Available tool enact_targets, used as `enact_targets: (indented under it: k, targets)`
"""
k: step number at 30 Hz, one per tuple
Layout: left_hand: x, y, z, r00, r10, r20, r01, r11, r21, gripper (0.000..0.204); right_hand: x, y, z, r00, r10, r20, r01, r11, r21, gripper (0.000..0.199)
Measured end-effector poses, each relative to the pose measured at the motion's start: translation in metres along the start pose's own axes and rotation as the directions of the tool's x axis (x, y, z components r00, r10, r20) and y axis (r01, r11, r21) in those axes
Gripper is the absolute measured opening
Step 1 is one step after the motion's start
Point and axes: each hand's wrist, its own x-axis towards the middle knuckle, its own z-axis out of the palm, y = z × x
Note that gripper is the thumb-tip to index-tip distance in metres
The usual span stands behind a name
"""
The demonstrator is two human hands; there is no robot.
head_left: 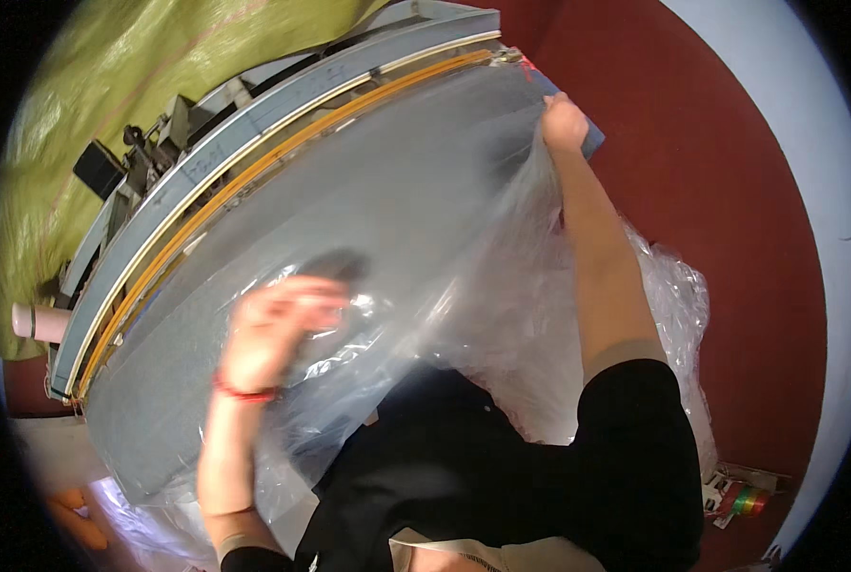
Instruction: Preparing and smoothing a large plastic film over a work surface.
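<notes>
Both hands worked one clear plastic sheet (464, 286): my right hand (564, 122) pinched its far edge, left hand (278, 329) blurred, grip unclear. I judged it light, limp, slippery; edges held best.

A grey work table (254, 286) bears a spread clear plastic sheet (464, 257).
</notes>
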Motion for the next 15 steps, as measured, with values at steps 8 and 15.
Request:
enact_targets:
  k: [8, 15]
  targets:
    - [0.091, -0.103, 0.202, 0.888, 0.457, -0.043, -0.298, 0.646, 0.703, 0.061, -0.002, -0.010, -0.004, 0.998, 0.023, 0.051, -0.024, 1.000, 0.007, 0.030]
    - [0.026, -0.043, 0.155, 0.545, 0.283, 0.789, -0.352, 0.932, -0.091, 0.029, -0.002, -0.014, -0.002, 0.998, -0.006, 0.068, 0.005, 1.000, 0.023, 0.029]
